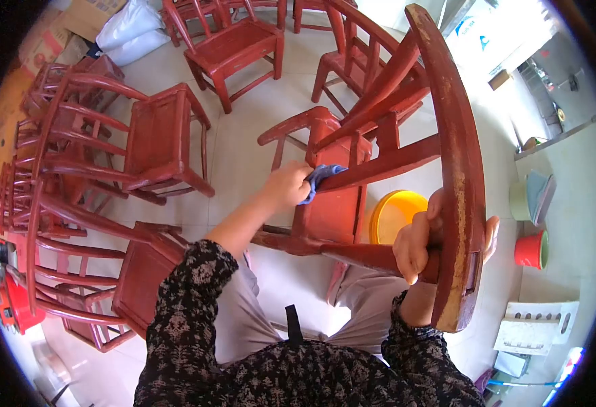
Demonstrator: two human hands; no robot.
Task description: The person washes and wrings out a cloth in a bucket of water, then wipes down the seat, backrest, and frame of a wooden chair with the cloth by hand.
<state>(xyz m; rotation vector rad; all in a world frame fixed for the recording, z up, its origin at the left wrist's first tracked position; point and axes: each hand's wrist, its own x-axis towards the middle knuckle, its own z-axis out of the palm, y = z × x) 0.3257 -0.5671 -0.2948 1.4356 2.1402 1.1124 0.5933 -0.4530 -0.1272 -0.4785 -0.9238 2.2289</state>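
Observation:
A red wooden chair with worn paint on its top rail is tipped in front of me, its back toward me. My left hand is closed round a crumpled blue cloth, which touches the middle slat of the chair's back. On the right, my right hand wraps round the chair's back near the lower end of the top rail, partly hidden by it. A yellow basin stands on the floor beyond the right hand, partly covered by the chair.
More red chairs crowd the left side, some stacked, and others stand at the back. A white bag and cardboard boxes are at the far left. To the right are a red bucket and a white plastic stool.

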